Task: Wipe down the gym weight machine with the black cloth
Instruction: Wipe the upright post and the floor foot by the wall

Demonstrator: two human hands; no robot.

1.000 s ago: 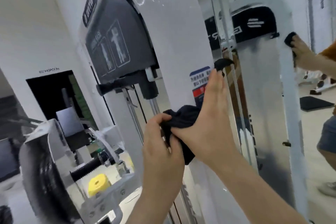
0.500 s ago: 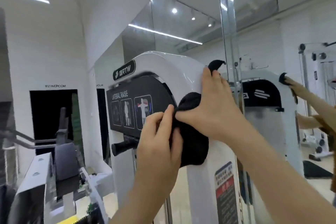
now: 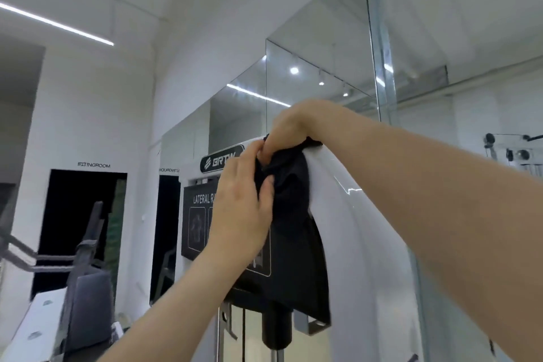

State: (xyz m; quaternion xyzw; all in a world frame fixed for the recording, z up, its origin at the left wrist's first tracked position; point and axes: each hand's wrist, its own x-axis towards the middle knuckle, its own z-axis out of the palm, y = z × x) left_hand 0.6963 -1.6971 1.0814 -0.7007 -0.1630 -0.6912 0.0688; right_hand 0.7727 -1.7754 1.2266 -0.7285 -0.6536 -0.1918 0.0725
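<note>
White walls and a white ceiling with bright strip lights (image 3: pixel 55 23) fill the background, and a large wall mirror (image 3: pixel 323 73) stands behind the equipment on the far side. At the centre rises the white glossy weight machine (image 3: pixel 349 214), its rounded top edge near the middle of the view. A black oval logo badge (image 3: pixel 219 159) sits on its upper left face, above a black instruction panel (image 3: pixel 196 225) lettered "LATERAL RA", the rest hidden by the arm. The black cloth (image 3: pixel 291 188) is draped over the top curve of the machine and hangs down its front. The right hand (image 3: pixel 289 128) lies on top of the machine with its fingers curled down, pinching the bunched upper edge of the cloth. The left hand (image 3: pixel 242 203) comes up from below, its fingertips curled into the folds on the left side of the cloth. At far left is a dark doorway (image 3: pixel 76 229), with a grey padded bench (image 3: pixel 88 294) in front of it.
</note>
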